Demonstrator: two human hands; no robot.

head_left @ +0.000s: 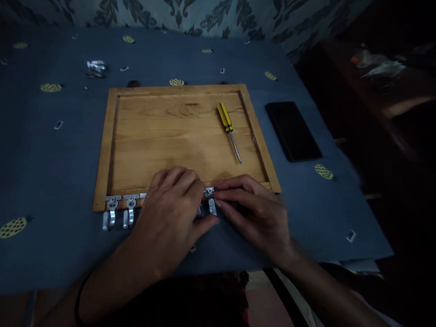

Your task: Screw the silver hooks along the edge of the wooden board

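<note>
A shallow wooden tray (102, 150) with a raised rim lies on the table, and a metal hook rail runs along its near edge. Two silver hooks, a left one (111, 214) and one beside it (130, 212), hang past that edge. My left hand (170, 211) is closed over the middle of the rail, hiding that stretch. At the rail's right end, my right hand (257, 209) pinches a silver hook (212, 206) with its fingertips. A yellow and black screwdriver (229, 127) rests inside the tray, its tip toward me.
A dark, phone-like rectangular object (293, 131) lies right of the tray. Small shiny metal pieces (96, 66) sit at the back left. The table (51, 172) wears a blue pineapple-print cover and meets a patterned surface (177, 16) behind. Plastic wrapping (384, 66) lies farther right.
</note>
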